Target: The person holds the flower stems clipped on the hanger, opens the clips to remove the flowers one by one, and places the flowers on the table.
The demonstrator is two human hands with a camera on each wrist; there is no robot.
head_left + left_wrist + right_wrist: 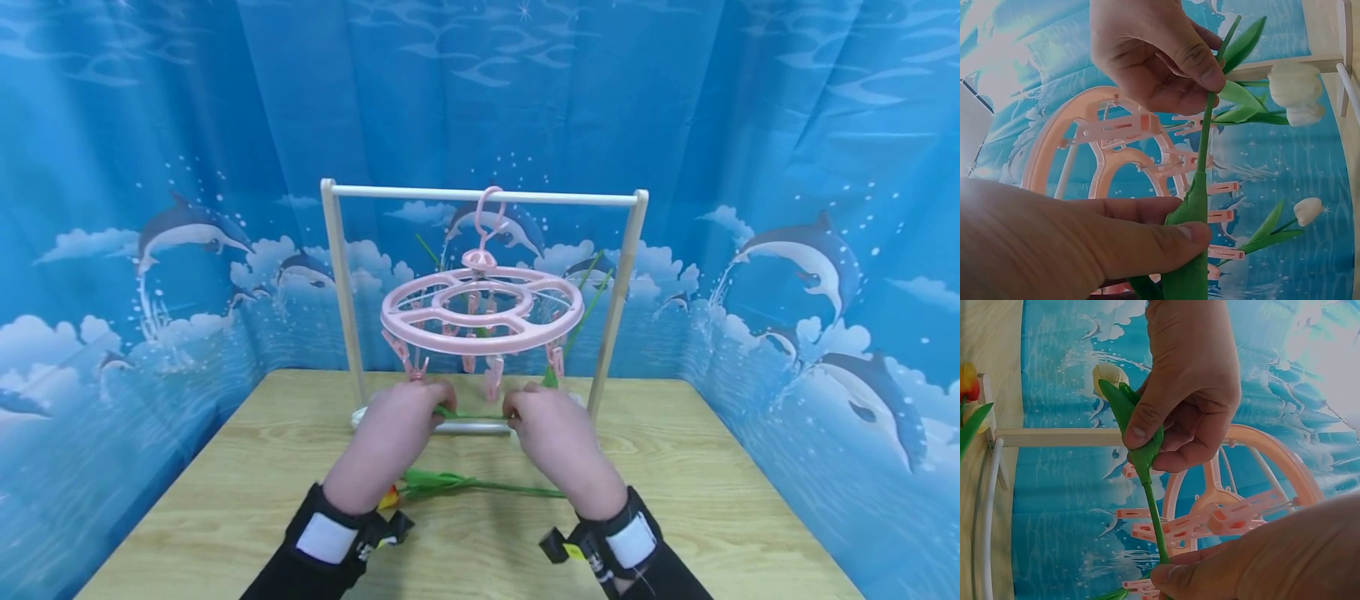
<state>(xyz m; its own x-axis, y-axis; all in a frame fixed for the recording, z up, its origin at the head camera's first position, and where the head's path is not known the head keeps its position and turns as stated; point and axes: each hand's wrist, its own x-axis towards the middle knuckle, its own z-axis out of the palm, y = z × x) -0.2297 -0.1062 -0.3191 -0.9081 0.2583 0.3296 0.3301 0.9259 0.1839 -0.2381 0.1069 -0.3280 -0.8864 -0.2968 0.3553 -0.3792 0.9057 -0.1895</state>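
An artificial tulip stretches between my two hands below the round pink clip hanger (480, 346). My left hand (408, 408) pinches its green leaves (1124, 412) between thumb and fingers; a cream bloom (1109, 380) shows beyond them, partly covered. My right hand (551, 421) pinches the thin stem (1204, 140) farther along. Several pink clothespins (493, 377) dangle from the hanger just behind the hands. White tulips (1294, 84) hang bloom-down among the clips, and another white tulip (1307, 211) hangs apart from them.
The hanger hooks over the white top bar (420, 193) of a wooden stand (626, 275). Its white lower bar (472, 427) runs behind the hands. On the wooden table (675, 500), nearer my body, lies an orange-red tulip (389, 498). A dolphin-printed blue curtain (480, 100) surrounds the table.
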